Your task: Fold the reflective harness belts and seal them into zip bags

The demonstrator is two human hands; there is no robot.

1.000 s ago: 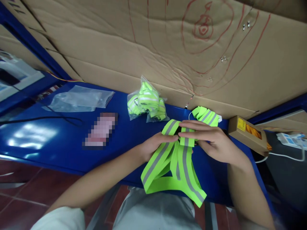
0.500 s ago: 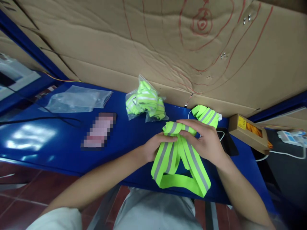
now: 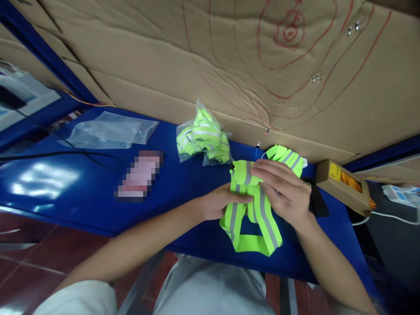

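A neon yellow-green reflective strap (image 3: 266, 218) with grey stripes hangs in a loop between my hands, its upper part folded into a bundle. My left hand (image 3: 221, 201) pinches the strap from the left, thumb lying across the front below the bundle. On the other side, my right hand (image 3: 285, 188) presses its fingers over the top of the folded bundle. Its palm side and thumb are partly hidden. Behind my right hand lies another reflective strap (image 3: 288, 158), folded on the table. Bagged reflective straps (image 3: 208, 135) in clear plastic sit against the cardboard.
On the blue table (image 3: 183, 183) are clear plastic bags (image 3: 113, 131) and a pixelated flat pink object (image 3: 140, 175). A brown box (image 3: 343, 186) with a window stands at the right, beside a black flat object (image 3: 316, 199) and white cable. A cardboard wall (image 3: 147, 57) closes the back.
The strap's hanging loop has grown shorter and the upper bundle looks larger. My right hand's fingers have moved flatter over the bundle. The view has shifted slightly.
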